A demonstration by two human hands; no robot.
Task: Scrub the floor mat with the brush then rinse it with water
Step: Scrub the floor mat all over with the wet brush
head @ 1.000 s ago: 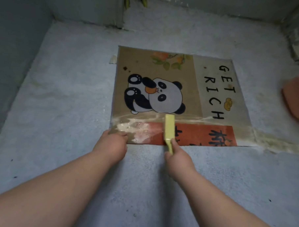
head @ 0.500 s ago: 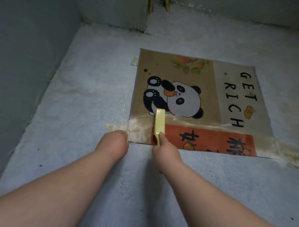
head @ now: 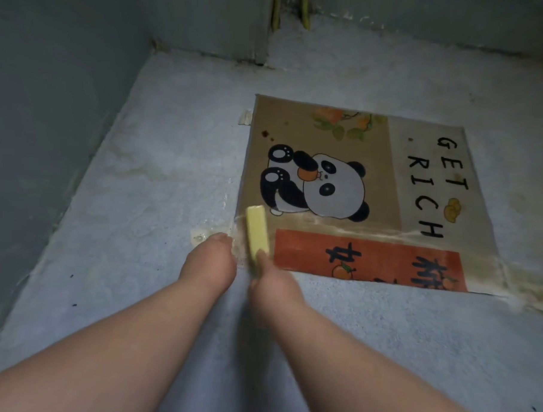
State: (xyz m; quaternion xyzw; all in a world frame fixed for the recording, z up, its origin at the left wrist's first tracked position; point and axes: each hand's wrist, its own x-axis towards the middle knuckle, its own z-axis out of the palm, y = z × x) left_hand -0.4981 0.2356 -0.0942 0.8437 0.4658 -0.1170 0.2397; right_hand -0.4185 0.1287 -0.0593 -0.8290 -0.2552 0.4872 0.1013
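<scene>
Head view: my right hand (head: 270,277) grips the brush (head: 257,233) just ahead, on the near-left corner of the floor mat (head: 329,133). My left hand (head: 210,259) rests beside it, grip unclear. Only this near strip looks sudsy, so I judge the far part and the rinsing remain.

bare forearms (head: 140,337), left hand (head: 210,264), right hand (head: 274,282)

Floor (head: 131,262): rough pale grey concrete is seen, dotted with a few dark specks.
Left wall (head: 50,102): plain grey, met by the floor along a stained edge.
Projecting corner (head: 209,22): a grey block is set out from the back wall.
Yellow strips (head: 304,14): 2 thin uprights are seen just beside that corner.
Foam patch (head: 199,235): a small pale wet blot is left on the floor.
Scum streak (head: 534,293): yellowish-white residue is spread at the right edge.
</scene>
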